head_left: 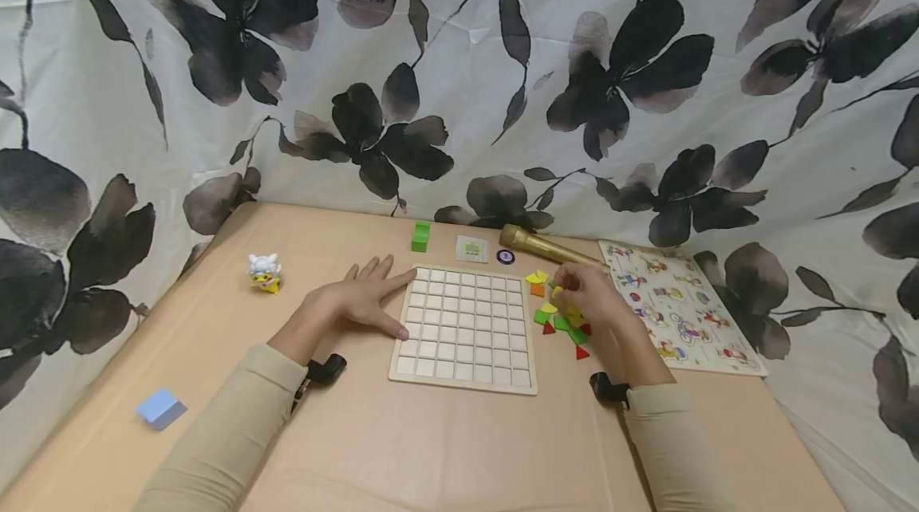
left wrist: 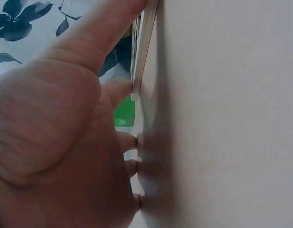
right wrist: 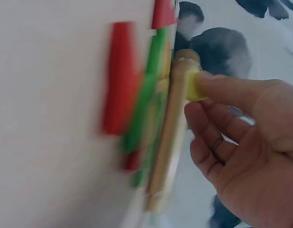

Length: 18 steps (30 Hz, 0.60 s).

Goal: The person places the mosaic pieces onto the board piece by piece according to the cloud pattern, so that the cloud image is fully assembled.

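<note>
In the head view a pale square-grid board [head_left: 467, 328] lies on the table. My left hand [head_left: 362, 301] is spread at its left edge, thumb and index finger touching the edge. The left wrist view shows the palm [left wrist: 56, 123] close up, with the other fingertips on the tabletop. To the right of the board my right hand [head_left: 592, 295] hovers over a loose pile of small coloured tiles [head_left: 562, 322], green, red, yellow and orange. Between its thumb and fingers it pinches a small yellow tile [right wrist: 195, 86]; the tile's full shape is hidden.
Behind the board are green blocks [head_left: 420, 237], a square card [head_left: 471, 249], a dark round token [head_left: 506, 257] and a gold cylinder [head_left: 534, 242]. A picture board [head_left: 675, 305] lies right. A small figurine [head_left: 264, 273] and blue block [head_left: 161, 409] sit left.
</note>
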### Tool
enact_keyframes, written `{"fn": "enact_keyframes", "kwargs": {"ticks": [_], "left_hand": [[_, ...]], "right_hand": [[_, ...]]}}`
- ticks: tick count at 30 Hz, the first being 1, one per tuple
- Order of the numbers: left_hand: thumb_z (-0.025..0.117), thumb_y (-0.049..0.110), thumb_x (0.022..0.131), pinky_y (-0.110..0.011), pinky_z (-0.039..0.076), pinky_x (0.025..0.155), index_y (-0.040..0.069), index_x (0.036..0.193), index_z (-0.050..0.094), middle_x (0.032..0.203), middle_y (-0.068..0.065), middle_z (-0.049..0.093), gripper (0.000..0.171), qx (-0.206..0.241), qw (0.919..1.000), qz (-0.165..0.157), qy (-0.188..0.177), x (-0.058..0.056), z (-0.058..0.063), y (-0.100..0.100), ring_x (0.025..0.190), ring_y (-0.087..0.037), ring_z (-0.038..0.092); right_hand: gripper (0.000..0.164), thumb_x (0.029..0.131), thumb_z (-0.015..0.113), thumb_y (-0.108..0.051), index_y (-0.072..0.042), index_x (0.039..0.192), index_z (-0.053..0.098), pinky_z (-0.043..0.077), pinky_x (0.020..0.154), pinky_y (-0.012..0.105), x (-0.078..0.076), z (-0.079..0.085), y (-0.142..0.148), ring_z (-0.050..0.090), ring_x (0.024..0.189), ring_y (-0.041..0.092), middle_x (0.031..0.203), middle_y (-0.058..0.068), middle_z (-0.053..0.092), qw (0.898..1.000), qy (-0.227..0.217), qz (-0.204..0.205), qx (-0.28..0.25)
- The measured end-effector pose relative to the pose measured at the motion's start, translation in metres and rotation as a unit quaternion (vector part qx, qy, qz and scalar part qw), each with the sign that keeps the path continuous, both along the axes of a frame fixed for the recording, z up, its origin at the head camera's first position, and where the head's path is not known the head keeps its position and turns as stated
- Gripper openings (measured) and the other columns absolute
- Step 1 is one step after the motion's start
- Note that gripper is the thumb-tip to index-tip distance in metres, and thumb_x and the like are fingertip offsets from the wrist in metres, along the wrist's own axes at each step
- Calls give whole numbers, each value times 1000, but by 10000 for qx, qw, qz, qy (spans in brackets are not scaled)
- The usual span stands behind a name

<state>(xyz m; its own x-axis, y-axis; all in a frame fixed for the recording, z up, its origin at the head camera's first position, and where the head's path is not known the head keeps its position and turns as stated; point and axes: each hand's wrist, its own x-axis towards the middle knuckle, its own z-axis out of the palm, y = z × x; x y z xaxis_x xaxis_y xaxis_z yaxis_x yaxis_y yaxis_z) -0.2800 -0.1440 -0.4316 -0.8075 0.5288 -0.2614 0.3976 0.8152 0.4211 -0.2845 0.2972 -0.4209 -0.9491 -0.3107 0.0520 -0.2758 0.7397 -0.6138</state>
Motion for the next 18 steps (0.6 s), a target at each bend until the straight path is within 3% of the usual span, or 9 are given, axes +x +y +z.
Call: {"fn": "enact_keyframes", "kwargs": {"ticks": [4,8,12,15,18], "left_hand": [[79,72,77,-74,-3,123,25,168,18,172,-29,-5,119,4,10000,14,-24,0,0,0,159,-51,-7],[80,70,77,-74,-3,123,24,168,19,172,-28,-5,119,12,10000,46,-24,0,1,1,159,-50,-7],[79,76,73,-71,-7,125,28,168,17,174,-23,-8,124,17,9999,140,-25,-5,-11,-1,160,-45,-11],[78,83,66,-69,-9,125,33,168,17,175,-19,-10,128,66,9998,201,-27,-12,-22,-4,161,-42,-13],[75,87,64,-72,-8,123,34,168,18,175,-21,-9,130,134,9998,149,19,-15,-25,-5,161,-45,-11]], "right_hand": [[13,100,67,-5,-5,113,71,59,74,40,2,19,-23,68,89,31,106,12,72,9973,486,313,-447],[20,99,70,-5,-7,118,75,62,76,40,-6,30,-60,73,88,31,109,15,74,9929,390,895,-683],[24,96,72,-1,-2,119,72,63,79,38,-22,29,-101,75,90,27,108,17,75,9878,106,1479,-468],[17,93,75,-1,-2,110,71,62,81,39,-33,24,-125,75,90,23,103,14,77,9840,-1,1769,-218],[10,91,77,-2,-6,100,74,60,80,32,-41,19,-140,72,87,14,97,7,77,9812,35,1928,-33]]}}
